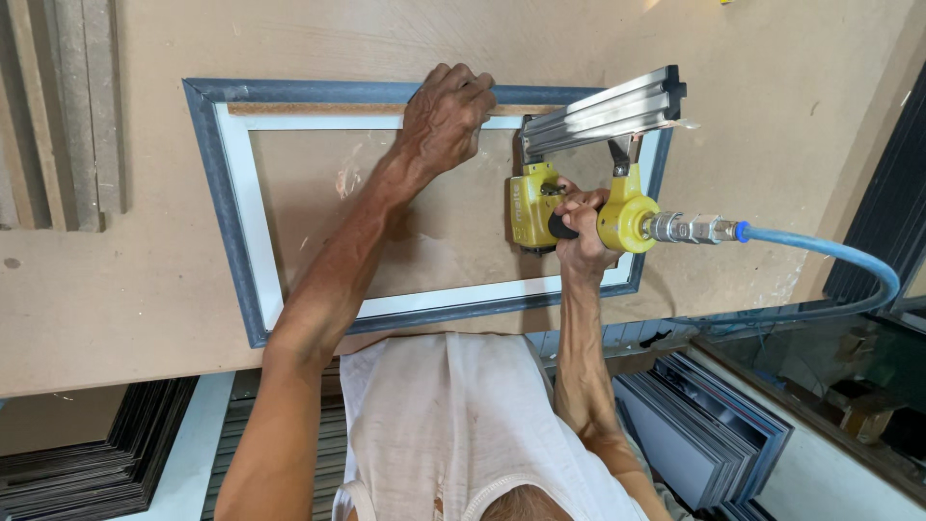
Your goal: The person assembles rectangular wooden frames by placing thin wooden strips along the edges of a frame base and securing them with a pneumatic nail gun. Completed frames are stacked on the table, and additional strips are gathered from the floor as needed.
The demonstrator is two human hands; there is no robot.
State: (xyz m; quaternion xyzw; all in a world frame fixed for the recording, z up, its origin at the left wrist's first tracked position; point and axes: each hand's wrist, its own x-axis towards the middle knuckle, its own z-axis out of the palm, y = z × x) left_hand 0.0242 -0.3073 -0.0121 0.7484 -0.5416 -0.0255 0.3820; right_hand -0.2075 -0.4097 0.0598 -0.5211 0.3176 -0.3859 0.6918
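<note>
A rectangular picture frame with a blue-grey outer edge and white inner edge lies face down on a brown board tabletop. My left hand presses on the frame's far rail, fingers curled over its edge. My right hand grips the handle of a yellow pneumatic nail gun with a long silver magazine. The gun's nose sits inside the frame near its right end. A blue air hose runs from the gun's metal coupling off to the right.
Strips of board lie at the table's left. Stacks of dark frames or panels stand below the table on the left, and more grey ones on the right. A dark frame stack leans at the right edge.
</note>
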